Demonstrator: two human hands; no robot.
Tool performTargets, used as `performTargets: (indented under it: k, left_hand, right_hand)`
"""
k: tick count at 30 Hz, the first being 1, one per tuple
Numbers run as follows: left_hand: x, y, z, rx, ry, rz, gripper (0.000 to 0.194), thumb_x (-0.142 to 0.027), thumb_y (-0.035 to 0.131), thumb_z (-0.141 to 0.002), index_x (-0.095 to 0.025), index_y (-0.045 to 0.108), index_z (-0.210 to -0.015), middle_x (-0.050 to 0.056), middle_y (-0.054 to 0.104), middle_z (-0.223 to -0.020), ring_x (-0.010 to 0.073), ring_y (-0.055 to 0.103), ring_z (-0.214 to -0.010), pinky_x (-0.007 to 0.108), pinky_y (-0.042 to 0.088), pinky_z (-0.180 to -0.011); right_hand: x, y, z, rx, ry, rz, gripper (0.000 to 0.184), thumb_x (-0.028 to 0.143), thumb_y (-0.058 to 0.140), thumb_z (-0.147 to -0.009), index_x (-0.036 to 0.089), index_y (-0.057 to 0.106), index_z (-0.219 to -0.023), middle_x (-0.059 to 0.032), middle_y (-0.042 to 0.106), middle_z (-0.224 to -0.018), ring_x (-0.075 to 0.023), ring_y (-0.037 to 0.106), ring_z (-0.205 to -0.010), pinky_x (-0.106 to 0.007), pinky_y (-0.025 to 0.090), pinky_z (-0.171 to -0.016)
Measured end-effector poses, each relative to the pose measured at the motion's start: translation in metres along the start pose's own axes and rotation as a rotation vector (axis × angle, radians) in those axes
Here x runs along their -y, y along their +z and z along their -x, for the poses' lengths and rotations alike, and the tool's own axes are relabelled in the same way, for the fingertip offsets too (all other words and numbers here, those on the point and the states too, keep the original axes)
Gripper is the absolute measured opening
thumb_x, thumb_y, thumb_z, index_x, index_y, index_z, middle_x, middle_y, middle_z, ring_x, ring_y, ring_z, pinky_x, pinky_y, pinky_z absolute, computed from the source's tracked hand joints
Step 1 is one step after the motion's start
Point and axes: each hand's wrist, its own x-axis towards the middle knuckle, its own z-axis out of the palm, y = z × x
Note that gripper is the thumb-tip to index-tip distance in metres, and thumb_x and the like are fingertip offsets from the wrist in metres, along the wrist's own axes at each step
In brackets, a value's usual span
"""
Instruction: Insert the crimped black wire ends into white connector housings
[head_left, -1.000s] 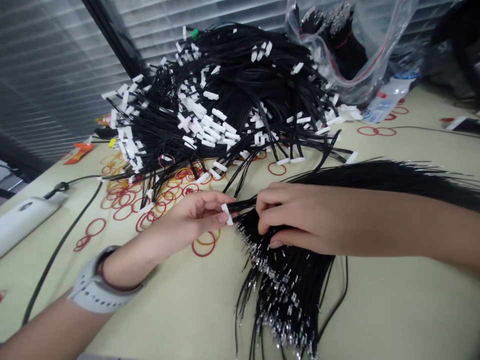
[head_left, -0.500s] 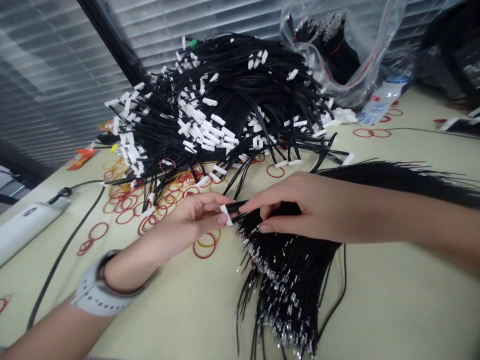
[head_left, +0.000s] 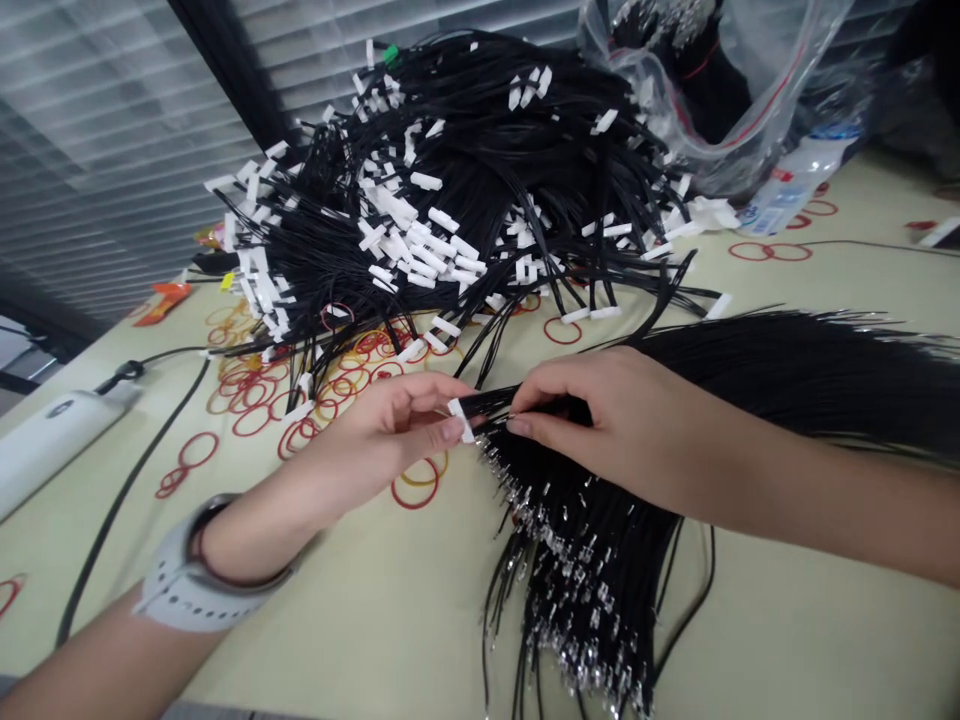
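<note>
1. The left hand (head_left: 397,425) is narrowly closed, thumb and fingers pinching a white plastic connector (head_left: 461,420); its fingertips hide part of that piece, so how the wires enter it cannot be made out.
2. The right hand (head_left: 592,425) is also narrowly closed, its fingertips (head_left: 521,425) on the short run of black wires (head_left: 487,402) just beside the connector; the fingers cover the exact grip, and how many wires it takes is hard to tell.
3. Under both hands fans a large bundle of black wires (head_left: 585,570), with crimped metal terminals (head_left: 577,650) at its ends; it lies on the cream table (head_left: 360,610), and the frame cuts it off at the bottom and right.
4. Beyond the hands sits a tangled heap of wires with white connectors (head_left: 442,200); its inside is hidden.
5. Red and yellow rubber bands (head_left: 247,420) lie near the left hand; a grey watch band (head_left: 202,590) circles the left wrist.
6. Farther off are a white power strip (head_left: 52,435), a clear plastic bag of wires (head_left: 675,90), cut off at the top, and a plastic bottle (head_left: 795,185); window blinds (head_left: 97,150) fill the back.
</note>
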Motion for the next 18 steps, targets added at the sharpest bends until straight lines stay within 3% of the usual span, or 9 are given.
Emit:
performTargets:
  k: [4, 18]
  left_hand:
    - [-0.0014, 0.0016, 0.0002, -0.014, 0.006, -0.001, 0.019, -0.014, 0.064, -0.075, -0.017, 0.062, -0.094, 0.002, 0.068, -0.087, 0.0123, 0.061, -0.077, 0.022, 0.045, -0.070]
    - [-0.0030, 0.0049, 0.0019, -0.003, -0.002, -0.048, 0.022, -0.011, 0.061, -0.078, -0.014, 0.060, -0.100, 0.002, 0.068, -0.087, 0.0091, 0.058, -0.076, 0.017, 0.043, -0.065]
  right_hand:
    - [-0.0009, -0.0003, 0.0012, 0.012, 0.015, -0.004, 0.013, 0.023, 0.056, -0.078, 0.021, 0.064, -0.067, 0.0077, 0.055, -0.055, -0.0040, 0.037, -0.042, -0.022, 0.027, -0.046]
    - [0.0035, -0.0061, -0.0001, 0.009, 0.064, 0.045, 0.015, 0.025, 0.056, -0.078, 0.021, 0.063, -0.066, 0.0085, 0.053, -0.053, -0.0021, 0.033, -0.041, -0.022, 0.026, -0.048]
